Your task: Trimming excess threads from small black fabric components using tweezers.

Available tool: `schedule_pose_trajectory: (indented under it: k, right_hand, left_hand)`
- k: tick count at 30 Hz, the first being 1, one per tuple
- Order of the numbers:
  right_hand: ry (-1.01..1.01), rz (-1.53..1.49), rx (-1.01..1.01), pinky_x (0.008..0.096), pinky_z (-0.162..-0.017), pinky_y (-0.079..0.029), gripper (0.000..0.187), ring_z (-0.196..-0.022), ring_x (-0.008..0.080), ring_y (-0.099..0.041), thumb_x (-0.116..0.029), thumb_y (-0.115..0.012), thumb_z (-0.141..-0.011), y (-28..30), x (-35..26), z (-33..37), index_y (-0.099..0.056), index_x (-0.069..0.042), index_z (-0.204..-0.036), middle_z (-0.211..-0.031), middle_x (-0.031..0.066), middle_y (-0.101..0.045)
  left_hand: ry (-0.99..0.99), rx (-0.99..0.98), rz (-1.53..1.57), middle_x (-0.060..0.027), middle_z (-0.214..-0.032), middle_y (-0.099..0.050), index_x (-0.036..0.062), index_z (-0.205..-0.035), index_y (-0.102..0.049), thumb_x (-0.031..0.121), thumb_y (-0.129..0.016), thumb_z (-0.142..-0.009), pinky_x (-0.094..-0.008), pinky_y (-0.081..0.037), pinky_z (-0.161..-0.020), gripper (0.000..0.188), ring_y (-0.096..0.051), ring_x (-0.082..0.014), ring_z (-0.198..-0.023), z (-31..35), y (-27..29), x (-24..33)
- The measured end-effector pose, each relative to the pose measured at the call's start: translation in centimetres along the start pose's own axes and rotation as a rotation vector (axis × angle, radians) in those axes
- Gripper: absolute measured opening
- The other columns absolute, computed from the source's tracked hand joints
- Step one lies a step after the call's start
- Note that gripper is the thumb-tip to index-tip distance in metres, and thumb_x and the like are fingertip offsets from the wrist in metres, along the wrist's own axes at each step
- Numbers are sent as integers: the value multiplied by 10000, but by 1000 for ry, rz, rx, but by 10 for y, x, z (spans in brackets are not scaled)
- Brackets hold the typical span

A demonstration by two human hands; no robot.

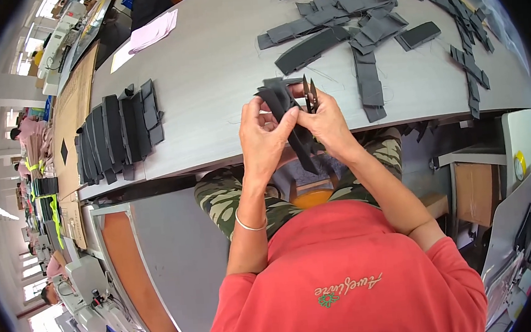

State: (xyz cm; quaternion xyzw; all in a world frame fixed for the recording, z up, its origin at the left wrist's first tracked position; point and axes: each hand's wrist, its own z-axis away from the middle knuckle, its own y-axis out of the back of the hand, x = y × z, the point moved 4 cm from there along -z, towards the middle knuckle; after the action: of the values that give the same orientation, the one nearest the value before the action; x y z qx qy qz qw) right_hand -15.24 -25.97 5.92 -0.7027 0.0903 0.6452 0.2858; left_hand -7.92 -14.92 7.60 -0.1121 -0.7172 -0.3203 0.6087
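My left hand [261, 136] is closed on a dark grey fabric strip [280, 99], just over the table's near edge. One end of the strip hangs down toward my lap. My right hand [330, 126] pinches the same strip between thumb and fingers. It also holds a pair of dark thread snips [309, 91], with the two pointed blades apart and aimed away from me. Part of the strip is covered by my fingers.
Several dark fabric strips [113, 131] lie side by side at the table's left. A loose heap of linked strips [367, 30] spreads over the far right. Pale pink sheets [154, 31] lie at the back left. Sewing machines [89, 298] and other people stand farther left.
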Motion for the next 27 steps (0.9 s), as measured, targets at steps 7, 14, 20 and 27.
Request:
schedule_pose_trajectory:
  k: [7,14,20,27]
  right_hand:
    - [34,309,-60,241,-657,-449,316,-756,87,-545,-136,-736,-757,9,3,-9,-668,-62,-1057,-859,25,-595]
    - [78,413,-86,277,-717,-452,237,-752,112,-547,-130,-656,-813,29,5,-21,-675,-68,-1042,-767,9,-594]
    - [-101,692,-43,287,-674,-447,168,-694,144,-536,-89,-588,-863,63,-5,-4,-677,-54,-1001,-744,75,-620]
    - [-48,673,89,276,-639,-430,172,-683,115,-517,-178,-672,-856,70,-17,-3,-675,-51,-972,-728,46,-612]
  left_hand:
    - [210,71,582,-87,-881,-627,-26,-1028,-496,93,-705,-828,-238,-506,-619,313,-629,-136,-753,-1,11,-13]
    - [119,78,806,-112,-870,-625,-31,-980,-527,81,-636,-869,-307,-529,-675,191,-676,-230,-793,-8,-9,-26]
    - [44,124,675,-131,-1004,-587,-60,-1128,-466,45,-610,-872,-334,-512,-710,312,-665,-298,-935,-23,-8,-35]
    - [13,103,586,-76,-1005,-534,-36,-1114,-444,13,-636,-844,-277,-460,-776,335,-599,-207,-954,-29,-29,-22]
